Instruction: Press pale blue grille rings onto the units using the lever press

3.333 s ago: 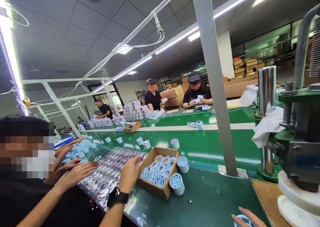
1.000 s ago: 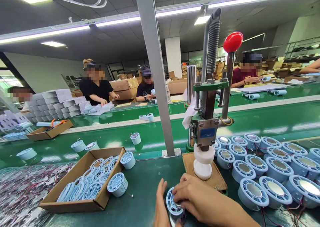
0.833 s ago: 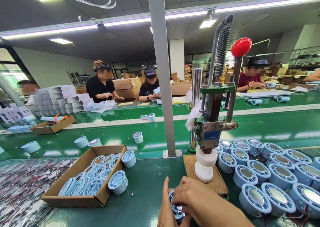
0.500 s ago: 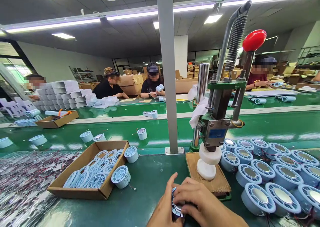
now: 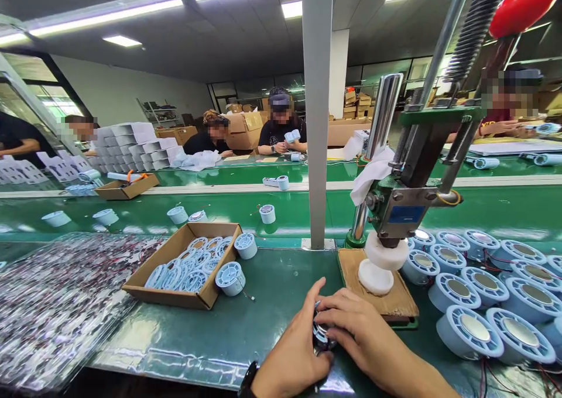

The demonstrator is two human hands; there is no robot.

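Just left of the press, low over the green bench, both hands close around a small round light-blue fan housing (image 5: 322, 332). My left hand (image 5: 295, 342) grips its left side, index finger pointing up and a dark band at the wrist. From the right, my right hand (image 5: 357, 326) curls its fingers over the top and near side. Most of the housing is hidden by the fingers. The hand press (image 5: 397, 210) stands behind and to the right, its white upper pad (image 5: 386, 250) above a white lower pad (image 5: 375, 277).
Left, a cardboard box (image 5: 209, 300) holds light-blue rings, with two fan housings (image 5: 230, 279) beside it. Rows of housings with silver discs (image 5: 474, 328) fill the right. Wired parts (image 5: 79, 292) cover the far left. A metal post (image 5: 317, 123) rises ahead; several people sit across.
The camera view has shifted, so the bench and box appear farther right and higher, and the press looks larger. Both hands stay around the fan housing; my left wristband now shows.
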